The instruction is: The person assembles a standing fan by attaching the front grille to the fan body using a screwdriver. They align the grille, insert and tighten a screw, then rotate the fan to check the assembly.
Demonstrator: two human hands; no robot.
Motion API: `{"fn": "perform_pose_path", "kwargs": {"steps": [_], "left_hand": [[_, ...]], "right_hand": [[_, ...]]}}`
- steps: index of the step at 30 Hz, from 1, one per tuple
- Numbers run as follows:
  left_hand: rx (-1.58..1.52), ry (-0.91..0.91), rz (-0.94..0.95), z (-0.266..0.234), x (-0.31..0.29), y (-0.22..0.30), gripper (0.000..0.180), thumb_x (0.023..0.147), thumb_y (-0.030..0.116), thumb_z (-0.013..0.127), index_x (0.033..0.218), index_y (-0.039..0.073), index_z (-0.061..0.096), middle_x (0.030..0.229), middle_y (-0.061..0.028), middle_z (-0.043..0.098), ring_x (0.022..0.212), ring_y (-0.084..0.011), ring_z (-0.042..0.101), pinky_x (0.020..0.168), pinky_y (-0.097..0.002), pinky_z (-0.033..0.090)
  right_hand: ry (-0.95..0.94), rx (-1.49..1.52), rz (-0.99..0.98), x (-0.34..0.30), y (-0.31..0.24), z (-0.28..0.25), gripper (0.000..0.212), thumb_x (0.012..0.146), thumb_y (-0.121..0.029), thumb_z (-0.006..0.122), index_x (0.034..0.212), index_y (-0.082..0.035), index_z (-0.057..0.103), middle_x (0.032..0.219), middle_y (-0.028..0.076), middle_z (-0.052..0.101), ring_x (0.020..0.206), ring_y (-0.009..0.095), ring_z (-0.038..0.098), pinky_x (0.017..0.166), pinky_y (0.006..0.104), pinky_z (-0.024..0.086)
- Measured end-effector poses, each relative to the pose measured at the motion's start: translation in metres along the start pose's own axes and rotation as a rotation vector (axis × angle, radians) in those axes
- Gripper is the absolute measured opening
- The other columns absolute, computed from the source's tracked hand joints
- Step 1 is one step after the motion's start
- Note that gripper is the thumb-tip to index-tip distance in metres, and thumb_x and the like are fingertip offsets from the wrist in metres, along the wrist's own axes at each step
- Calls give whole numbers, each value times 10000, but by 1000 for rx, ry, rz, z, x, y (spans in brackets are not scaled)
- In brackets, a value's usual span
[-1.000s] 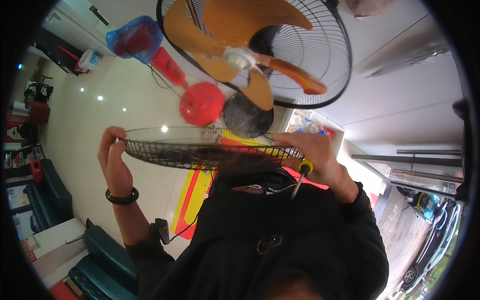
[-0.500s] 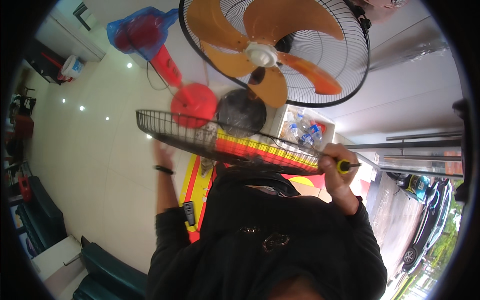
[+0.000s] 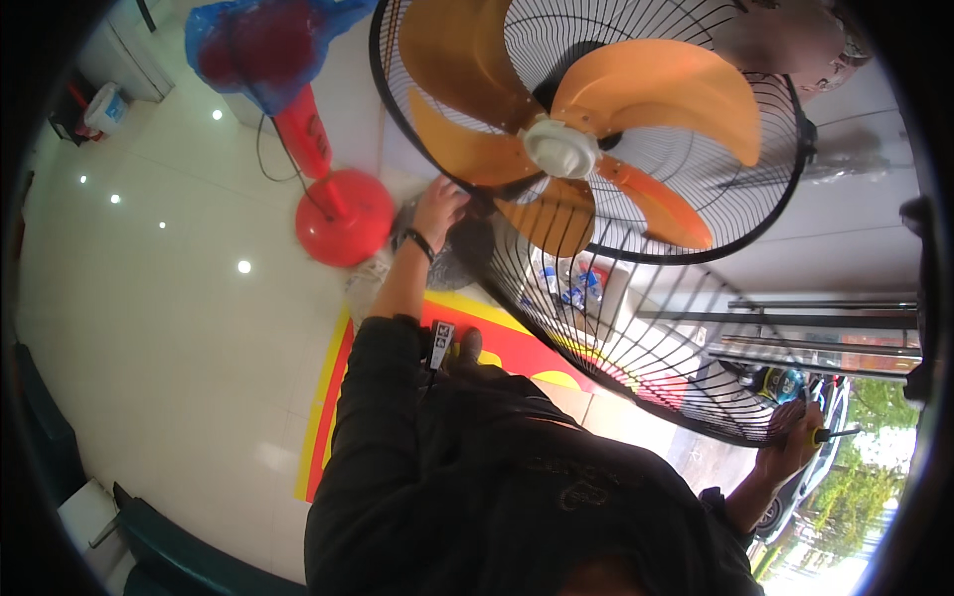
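A large fan (image 3: 559, 148) with orange blades and a pale hub faces me, its black wire rear guard spread behind the blades. Below it, a loose black wire fan grille (image 3: 586, 370) slants down from the blades toward the lower right. My right hand (image 3: 788, 447) is closed around the grille's lower right rim and also holds a screwdriver (image 3: 822, 435) with a yellow handle and a dark shaft. At the grille's upper left end is my left hand (image 3: 439, 214), wearing a black wristband. Its fingers curl at the rim, partly blurred.
A red stand (image 3: 345, 219) topped by a blue plastic bag (image 3: 273, 50) stands left of the fan. A box of plastic bottles (image 3: 576, 288) sits behind the grille. A red and yellow mat (image 3: 517, 348) lies underfoot; glass doors (image 3: 795, 353) are at right.
My left hand has risen from low at the left to the grille's upper left end. My right hand has moved right and down with the screwdriver, and the grille now tilts more steeply.
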State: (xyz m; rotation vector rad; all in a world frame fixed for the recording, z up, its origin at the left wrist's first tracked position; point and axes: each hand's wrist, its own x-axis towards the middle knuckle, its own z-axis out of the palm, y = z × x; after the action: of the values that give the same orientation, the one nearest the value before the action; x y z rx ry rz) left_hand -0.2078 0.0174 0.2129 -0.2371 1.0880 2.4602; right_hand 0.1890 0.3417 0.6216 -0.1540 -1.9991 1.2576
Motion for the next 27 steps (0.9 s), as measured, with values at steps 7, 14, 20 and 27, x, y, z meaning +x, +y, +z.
{"fn": "perform_pose_path", "kwargs": {"steps": [7,14,20,27], "left_hand": [[136,-89,120,14,15,-7,313,875,67,617,1180,97,553,1113,-33,647,1037,-165,635,904,-373,515],[147,22,176,15,4,-10,275,848,-3,604,1115,54,575,1046,-60,659,960,-189,659,817,-359,557],[53,74,173,20,7,-6,272,866,-9,579,1131,51,568,1041,-77,656,959,-209,665,825,-376,567],[91,-15,132,7,15,-10,329,918,67,605,1236,78,521,1133,-89,646,1104,-238,642,912,-396,540]], "right_hand": [[-418,-293,208,-7,-7,24,288,752,110,654,997,-6,555,789,104,597,587,132,502,449,232,388],[-329,-323,361,-9,2,56,112,682,73,618,773,11,594,669,84,583,559,146,502,482,266,375],[-288,-278,296,-6,5,68,86,649,64,563,718,34,605,593,73,549,523,165,527,462,271,379],[-303,-290,330,-3,10,62,104,606,44,589,708,33,610,571,73,548,504,166,532,448,271,366]]}}
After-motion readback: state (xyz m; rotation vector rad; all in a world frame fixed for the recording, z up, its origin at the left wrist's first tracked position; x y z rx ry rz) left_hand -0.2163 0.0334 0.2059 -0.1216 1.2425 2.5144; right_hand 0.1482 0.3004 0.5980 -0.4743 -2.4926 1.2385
